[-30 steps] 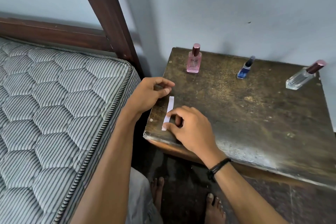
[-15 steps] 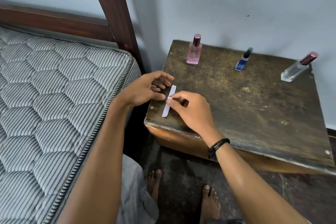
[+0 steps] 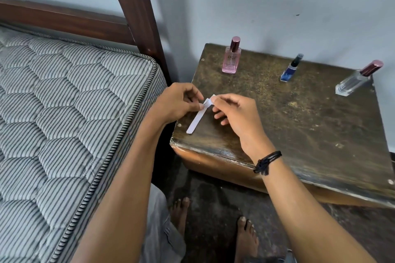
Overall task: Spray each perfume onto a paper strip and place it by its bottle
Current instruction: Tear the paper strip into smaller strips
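Observation:
White paper strips (image 3: 197, 118) are stacked at the near left corner of a worn wooden table (image 3: 299, 124). My left hand (image 3: 177, 102) pinches the stack's upper end on the left side. My right hand (image 3: 233, 111) pinches the top end between thumb and forefinger and lifts a strip off the stack. The lower end rests on the table. Along the far edge stand a pink perfume bottle (image 3: 231, 57), a small blue spray bottle (image 3: 290, 69) and a clear bottle with a maroon cap (image 3: 355, 80).
A striped quilted mattress (image 3: 64, 124) lies to the left, with a dark wooden bedpost (image 3: 136, 10) between it and the table. A pale wall stands behind the bottles. My bare feet (image 3: 245, 237) are on the dark floor below the table's front edge.
Both hands have risen from the table and closed on the upper end of the strips. That end, flat on the table before, is now lifted and splitting apart.

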A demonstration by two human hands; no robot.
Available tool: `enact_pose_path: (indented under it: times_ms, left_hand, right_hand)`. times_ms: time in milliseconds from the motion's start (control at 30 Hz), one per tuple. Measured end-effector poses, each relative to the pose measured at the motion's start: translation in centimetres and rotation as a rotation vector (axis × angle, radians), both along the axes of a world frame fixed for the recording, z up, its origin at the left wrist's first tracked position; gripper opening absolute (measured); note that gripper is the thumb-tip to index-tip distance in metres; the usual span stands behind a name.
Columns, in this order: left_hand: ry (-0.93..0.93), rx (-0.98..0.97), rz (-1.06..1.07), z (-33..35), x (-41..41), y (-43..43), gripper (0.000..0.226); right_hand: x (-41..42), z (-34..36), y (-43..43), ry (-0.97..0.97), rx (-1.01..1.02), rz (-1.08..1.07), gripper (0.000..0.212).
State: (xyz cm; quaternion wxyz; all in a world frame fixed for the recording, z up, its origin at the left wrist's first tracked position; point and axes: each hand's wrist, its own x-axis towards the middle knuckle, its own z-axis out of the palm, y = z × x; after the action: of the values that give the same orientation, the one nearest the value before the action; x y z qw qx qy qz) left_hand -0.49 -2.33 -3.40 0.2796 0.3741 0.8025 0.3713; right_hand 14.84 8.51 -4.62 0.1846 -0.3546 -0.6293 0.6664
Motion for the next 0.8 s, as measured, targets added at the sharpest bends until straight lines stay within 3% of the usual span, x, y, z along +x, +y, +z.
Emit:
enact_pose_path:
  times_ms: [800]
  left_hand:
    - [0.128, -0.130, 0.089, 0.0, 1.3, 1.2, 0.021]
  right_hand:
    - [0.1, 0.9, 0.8, 0.088, -0.089, -0.079, 0.005]
